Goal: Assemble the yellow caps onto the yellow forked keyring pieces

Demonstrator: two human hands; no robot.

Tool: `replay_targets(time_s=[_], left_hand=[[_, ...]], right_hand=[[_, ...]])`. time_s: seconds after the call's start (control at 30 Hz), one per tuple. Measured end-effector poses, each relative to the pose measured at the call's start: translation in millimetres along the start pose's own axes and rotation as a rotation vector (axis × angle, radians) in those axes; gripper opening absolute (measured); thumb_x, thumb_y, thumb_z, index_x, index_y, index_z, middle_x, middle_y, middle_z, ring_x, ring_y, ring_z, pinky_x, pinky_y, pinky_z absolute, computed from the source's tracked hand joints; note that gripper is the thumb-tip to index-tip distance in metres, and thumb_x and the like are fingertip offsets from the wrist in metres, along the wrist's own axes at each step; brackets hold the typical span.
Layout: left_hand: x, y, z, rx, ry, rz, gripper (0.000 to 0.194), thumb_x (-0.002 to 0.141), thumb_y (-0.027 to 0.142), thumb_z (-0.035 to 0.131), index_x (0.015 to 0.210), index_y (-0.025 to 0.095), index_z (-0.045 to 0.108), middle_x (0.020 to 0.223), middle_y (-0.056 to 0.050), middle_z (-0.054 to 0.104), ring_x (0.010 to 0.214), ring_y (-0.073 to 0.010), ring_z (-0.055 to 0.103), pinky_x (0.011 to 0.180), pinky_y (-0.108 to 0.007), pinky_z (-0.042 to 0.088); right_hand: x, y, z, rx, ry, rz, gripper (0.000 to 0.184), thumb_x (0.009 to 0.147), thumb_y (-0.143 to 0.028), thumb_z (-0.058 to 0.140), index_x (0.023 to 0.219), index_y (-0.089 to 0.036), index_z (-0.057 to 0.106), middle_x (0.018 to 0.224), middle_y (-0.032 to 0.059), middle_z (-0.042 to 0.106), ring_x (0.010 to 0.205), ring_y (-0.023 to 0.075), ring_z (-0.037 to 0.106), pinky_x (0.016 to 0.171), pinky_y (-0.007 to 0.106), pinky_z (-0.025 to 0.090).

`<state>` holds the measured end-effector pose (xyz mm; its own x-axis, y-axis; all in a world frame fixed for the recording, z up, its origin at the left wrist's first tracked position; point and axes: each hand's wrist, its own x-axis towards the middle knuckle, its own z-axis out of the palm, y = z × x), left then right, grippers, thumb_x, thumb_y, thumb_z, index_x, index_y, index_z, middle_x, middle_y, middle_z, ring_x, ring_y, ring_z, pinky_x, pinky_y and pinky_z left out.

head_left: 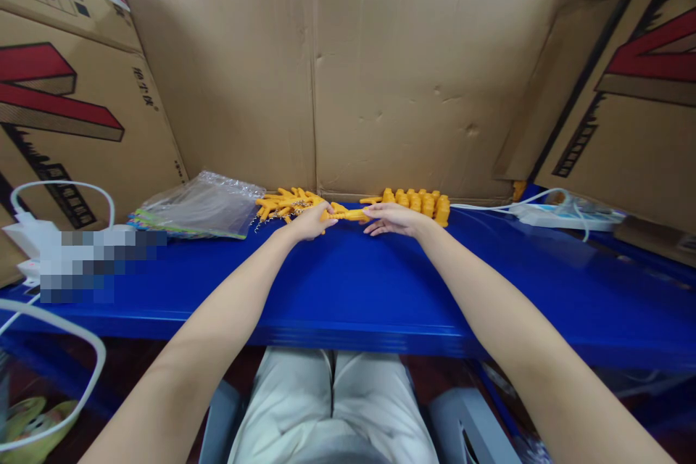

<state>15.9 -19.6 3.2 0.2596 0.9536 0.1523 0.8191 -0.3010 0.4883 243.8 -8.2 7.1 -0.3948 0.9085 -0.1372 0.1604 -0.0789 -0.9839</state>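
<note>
Both my arms reach forward over a blue table. My left hand and my right hand together hold one small orange plastic piece between them, fingers pinched on its two ends just above the table. Behind my left hand lies a loose pile of orange pieces with small metal chains. Behind my right hand several orange pieces stand in a neat row against the cardboard wall.
Cardboard sheets wall off the back and both sides. A stack of clear plastic bags lies at the left. A white power strip with cables sits at the right, a white charger and cable at the far left.
</note>
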Motion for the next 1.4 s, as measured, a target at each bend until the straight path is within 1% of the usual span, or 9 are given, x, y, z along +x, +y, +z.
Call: replay_targets(time_s=[0.23,0.43,0.5,0.6,0.7,0.97,1.27,1.33,1.4], left_hand=[[4.8,-6.0,2.5,-0.004,0.026,0.039,0.021,0.089,0.032,0.055,0.106,0.02,0.051,0.066,0.004,0.057,0.047,-0.0092,0.049,0.049,-0.02,0.036],[4.3,-5.2,2.6,-0.017,0.018,0.022,0.021,0.088,0.032,0.054,0.106,0.021,0.051,0.065,0.005,0.057,0.046,-0.0089,0.048,0.047,-0.019,0.036],[3.6,-4.5,2.2,-0.022,0.011,0.021,0.021,0.089,0.032,0.054,0.106,0.021,0.051,0.065,0.005,0.056,0.046,-0.0086,0.047,0.047,-0.019,0.036],[3.0,-4.3,2.0,-0.026,0.014,0.023,0.02,0.089,0.031,0.054,0.106,0.021,0.051,0.065,0.005,0.056,0.045,-0.0081,0.046,0.047,-0.019,0.036],[3.5,-5.2,2.5,-0.025,0.013,0.019,0.022,0.089,0.032,0.054,0.107,0.021,0.051,0.065,0.005,0.056,0.044,-0.0078,0.045,0.047,-0.019,0.035],[7.3,-9.1,4.9,-0.035,0.03,0.042,0.02,0.088,0.033,0.055,0.104,0.022,0.052,0.068,0.003,0.059,0.051,-0.0106,0.052,0.051,-0.02,0.039],[7.6,-10.2,2.9,-0.034,0.082,0.116,0.017,0.085,0.03,0.057,0.1,0.021,0.056,0.082,0.0,0.065,0.07,-0.0134,0.06,0.069,-0.024,0.048],[6.0,-8.8,2.2,-0.039,0.065,0.103,0.021,0.086,0.029,0.055,0.105,0.02,0.056,0.082,-0.001,0.064,0.069,-0.0133,0.061,0.068,-0.024,0.048],[4.9,-7.8,2.1,-0.06,0.025,0.089,0.034,0.089,0.03,0.052,0.121,0.02,0.052,0.08,-0.001,0.064,0.064,-0.0132,0.06,0.065,-0.024,0.048]], right_hand=[[4.7,2.2,0.3,0.013,-0.006,0.035,0.024,0.092,-0.036,0.059,0.104,-0.015,0.058,0.077,0.0052,0.069,0.062,0.0124,0.067,0.057,0.021,0.055],[7.4,1.9,-2.2,0.09,-0.003,0.107,0.041,0.095,-0.056,0.04,0.099,-0.017,0.051,0.08,0.0074,0.067,0.065,0.0167,0.069,0.057,0.026,0.056],[7.6,1.9,-2.6,0.095,0.004,0.093,0.037,0.095,-0.053,0.045,0.103,-0.017,0.051,0.085,0.0072,0.067,0.067,0.0167,0.069,0.059,0.027,0.056],[6.9,1.9,-2.4,0.063,0.018,0.053,0.025,0.092,-0.034,0.057,0.11,-0.017,0.053,0.092,0.006,0.067,0.068,0.0141,0.069,0.062,0.025,0.057],[6.5,1.8,-1.6,0.041,0.032,0.023,0.019,0.091,-0.022,0.059,0.109,-0.016,0.056,0.085,0.0041,0.068,0.065,0.0119,0.068,0.061,0.022,0.056],[7.5,-0.3,4.8,0.056,0.055,0.06,0.02,0.096,-0.031,0.052,0.099,-0.013,0.058,0.066,0.0029,0.064,0.054,0.0113,0.063,0.052,0.02,0.053],[5.8,-4.2,9.2,0.122,0.092,0.087,0.019,0.095,-0.031,0.054,0.09,-0.013,0.057,0.065,0.0036,0.063,0.054,0.0104,0.061,0.053,0.02,0.053],[5.4,-5.2,10.6,0.171,0.105,0.085,0.015,0.094,-0.028,0.054,0.09,-0.013,0.057,0.064,0.003,0.063,0.055,0.0108,0.062,0.055,0.02,0.054],[4.8,-7.1,11.7,0.239,0.113,0.06,0.01,0.094,-0.022,0.054,0.091,-0.013,0.057,0.066,0.0029,0.063,0.058,0.011,0.064,0.059,0.021,0.056]])
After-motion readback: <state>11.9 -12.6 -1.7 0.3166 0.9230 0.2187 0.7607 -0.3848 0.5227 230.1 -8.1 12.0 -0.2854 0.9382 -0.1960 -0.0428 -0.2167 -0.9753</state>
